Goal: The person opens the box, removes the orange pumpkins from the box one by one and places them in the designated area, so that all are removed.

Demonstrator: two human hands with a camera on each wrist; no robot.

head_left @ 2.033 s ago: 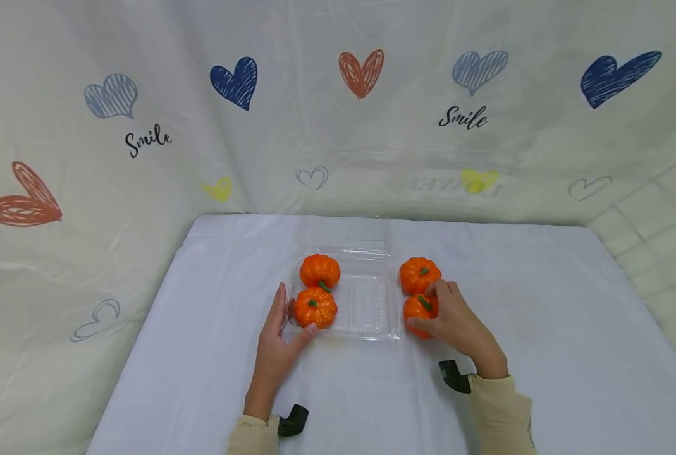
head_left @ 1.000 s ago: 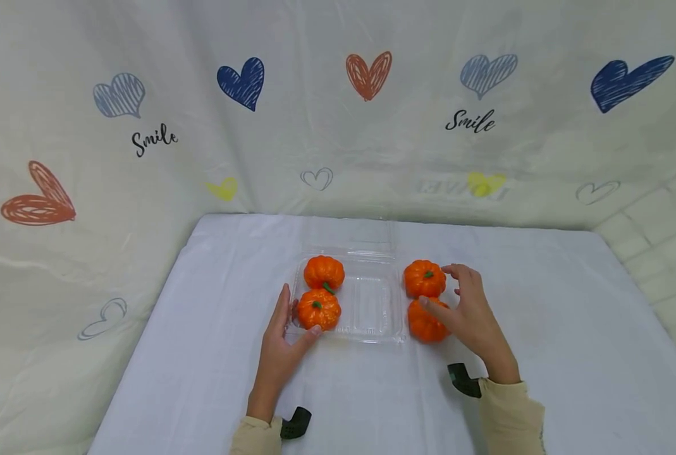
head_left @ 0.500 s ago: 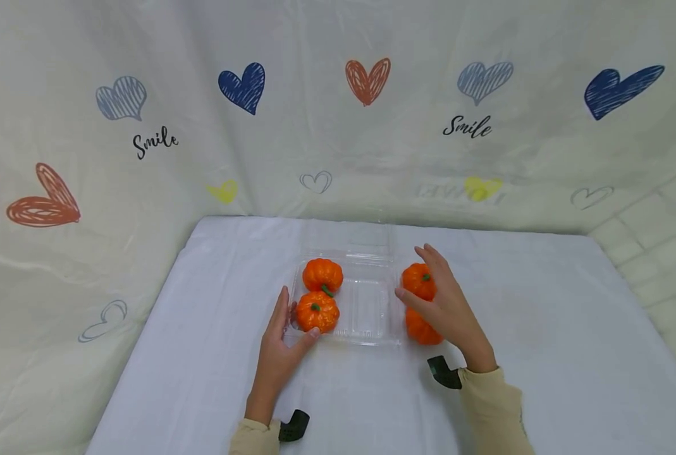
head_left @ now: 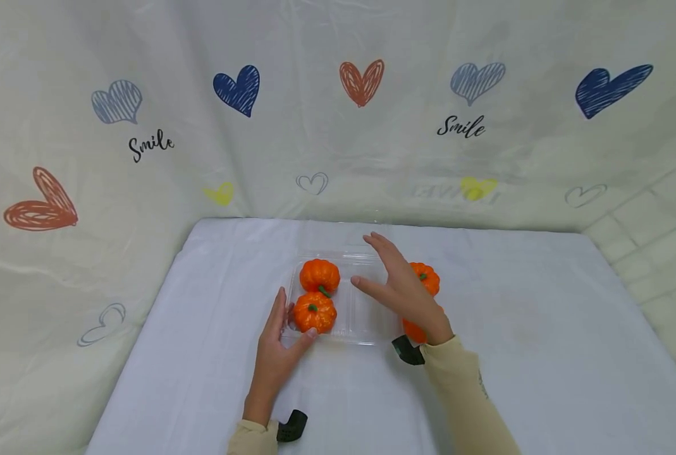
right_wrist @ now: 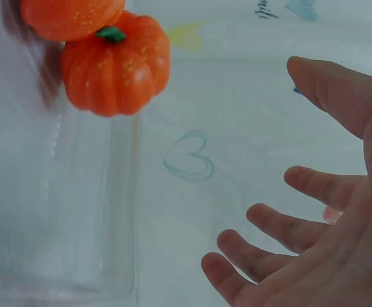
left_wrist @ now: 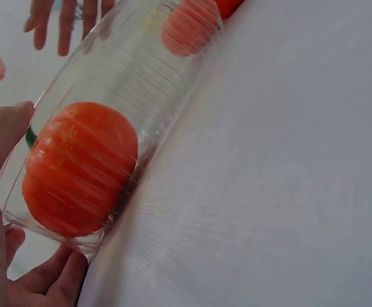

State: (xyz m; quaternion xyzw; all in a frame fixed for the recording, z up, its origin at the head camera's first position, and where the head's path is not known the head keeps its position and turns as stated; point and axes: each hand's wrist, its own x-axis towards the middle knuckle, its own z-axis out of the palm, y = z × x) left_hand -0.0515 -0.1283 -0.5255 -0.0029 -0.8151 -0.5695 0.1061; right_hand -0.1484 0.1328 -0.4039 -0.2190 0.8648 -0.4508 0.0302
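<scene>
- Head view: a clear plastic container [head_left: 366, 319] sits on the white cloth [head_left: 172, 354], its transparent lid [head_left: 338, 235] opened back on the container's far side.
- Head view: in the container's left half lie two orange pumpkins, the rear pumpkin [head_left: 319, 275] and the front pumpkin [head_left: 315, 313], one behind the other.
- Head view: just right of the container are two more, the far outer pumpkin [head_left: 428, 278] and the near outer pumpkin [head_left: 414, 330], both partly covered by the right hand [head_left: 403, 294].
- Head view: that hand hangs over the container's right half, thumb and fingers parted, grasping nothing. The left hand [head_left: 275, 360] grips the container's near left corner, thumb at the front rim, fingers along the left side.
- Left wrist view: the left thumb lies at the container's upper edge and the fingertips bend round its end; a pumpkin shows through the ribbed wall. Orange shapes appear at the container's other end.
- Right wrist view: the right hand's fingers are spread and released, apart from the two pumpkins in the container.
</scene>
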